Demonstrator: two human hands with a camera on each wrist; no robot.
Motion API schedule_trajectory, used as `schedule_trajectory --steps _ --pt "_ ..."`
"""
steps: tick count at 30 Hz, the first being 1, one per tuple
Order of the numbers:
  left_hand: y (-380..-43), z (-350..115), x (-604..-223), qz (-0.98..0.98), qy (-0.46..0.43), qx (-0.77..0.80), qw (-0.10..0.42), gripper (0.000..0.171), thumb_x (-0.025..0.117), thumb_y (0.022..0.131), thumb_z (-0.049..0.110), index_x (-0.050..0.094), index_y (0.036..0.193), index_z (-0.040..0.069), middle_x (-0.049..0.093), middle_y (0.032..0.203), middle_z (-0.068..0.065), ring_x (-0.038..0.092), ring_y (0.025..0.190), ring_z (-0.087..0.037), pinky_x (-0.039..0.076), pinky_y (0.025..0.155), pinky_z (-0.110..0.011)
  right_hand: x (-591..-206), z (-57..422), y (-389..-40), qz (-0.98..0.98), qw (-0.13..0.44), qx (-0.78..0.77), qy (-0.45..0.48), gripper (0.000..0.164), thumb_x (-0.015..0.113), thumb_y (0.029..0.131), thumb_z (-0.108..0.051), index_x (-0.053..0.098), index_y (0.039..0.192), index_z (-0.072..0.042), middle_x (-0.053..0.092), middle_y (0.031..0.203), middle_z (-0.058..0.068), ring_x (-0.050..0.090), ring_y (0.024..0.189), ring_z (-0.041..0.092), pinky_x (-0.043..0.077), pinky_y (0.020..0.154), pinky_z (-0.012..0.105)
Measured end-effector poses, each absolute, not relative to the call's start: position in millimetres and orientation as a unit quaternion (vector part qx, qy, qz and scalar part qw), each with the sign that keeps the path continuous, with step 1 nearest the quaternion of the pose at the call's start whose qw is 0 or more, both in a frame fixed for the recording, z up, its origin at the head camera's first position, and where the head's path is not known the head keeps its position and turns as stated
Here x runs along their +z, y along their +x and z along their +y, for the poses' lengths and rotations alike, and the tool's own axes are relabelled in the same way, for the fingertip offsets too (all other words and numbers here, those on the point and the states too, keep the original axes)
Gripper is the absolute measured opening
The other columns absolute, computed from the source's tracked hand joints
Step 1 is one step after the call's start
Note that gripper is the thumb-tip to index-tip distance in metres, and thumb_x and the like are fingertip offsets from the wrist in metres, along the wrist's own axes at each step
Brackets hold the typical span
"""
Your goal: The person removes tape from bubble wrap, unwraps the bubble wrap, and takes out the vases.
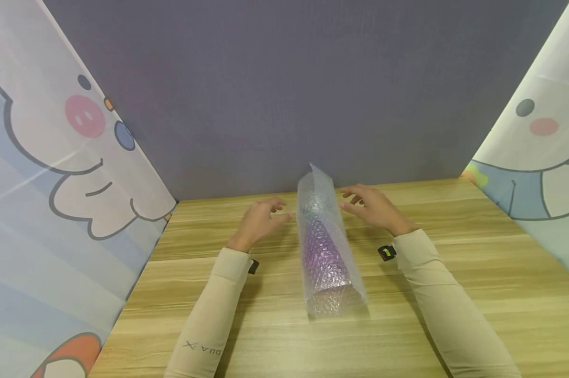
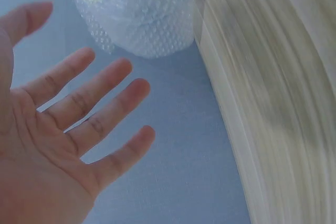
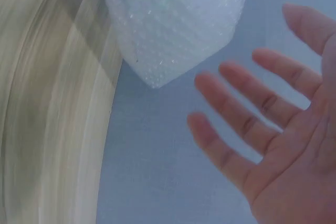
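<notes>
Head view: a long, clear bubble-wrap bundle with purple contents point(image 1: 324, 247) lies on the wood-grained desk point(image 1: 171, 278) between the released left hand point(image 1: 258, 221) and right hand point(image 1: 375, 210), its long axis pointing away, slightly left, toward the grey wall point(image 1: 289, 94).

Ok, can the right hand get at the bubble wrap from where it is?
Probably yes: the right hand is open beside the bubble wrap, with nothing showing between them.

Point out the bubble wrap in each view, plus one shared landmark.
Head: bubble wrap slightly below and right of centre.
Left wrist: top edge, left of centre.
Right wrist: top edge, near the middle.
Shared landmark: table, on the left wrist's right side, the right wrist's left.
</notes>
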State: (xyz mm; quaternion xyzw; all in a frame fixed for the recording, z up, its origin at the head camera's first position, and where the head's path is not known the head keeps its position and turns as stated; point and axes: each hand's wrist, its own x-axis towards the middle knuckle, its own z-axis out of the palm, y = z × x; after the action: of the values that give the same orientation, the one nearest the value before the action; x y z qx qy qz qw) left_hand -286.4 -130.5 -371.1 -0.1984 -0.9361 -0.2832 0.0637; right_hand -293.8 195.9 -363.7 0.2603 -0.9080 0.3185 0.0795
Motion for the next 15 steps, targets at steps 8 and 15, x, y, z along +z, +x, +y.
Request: schedule_trajectory --steps 8,15 --pt "-284.6 -119.7 -378.2 -0.932 -0.201 -0.302 0.006 0.066 0.061 0.093 0.065 0.064 0.137 0.015 0.071 0.128 -0.01 0.068 0.115 -0.029 0.058 0.094 -0.048 -363.8 183.4 -292.3 -0.88 0.067 0.364 0.298 0.04 0.067 0.1 -0.02 0.063 0.134 0.001 0.069 0.124 0.021 0.068 0.105 0.036 0.056 0.096 0.054" --pt "-278.5 -102.4 -383.9 -0.921 -0.199 -0.331 -0.05 0.082 0.058 0.089 0.076 0.052 0.148 0.019 0.067 0.136 -0.012 0.068 0.117 -0.029 0.058 0.095 -0.047 -366.1 176.7 -290.4 -0.883 0.06 0.364 0.29 0.039 0.067 0.1 -0.024 0.064 0.133 -0.002 0.067 0.13 0.018 0.063 0.115 0.036 0.053 0.098 0.056"
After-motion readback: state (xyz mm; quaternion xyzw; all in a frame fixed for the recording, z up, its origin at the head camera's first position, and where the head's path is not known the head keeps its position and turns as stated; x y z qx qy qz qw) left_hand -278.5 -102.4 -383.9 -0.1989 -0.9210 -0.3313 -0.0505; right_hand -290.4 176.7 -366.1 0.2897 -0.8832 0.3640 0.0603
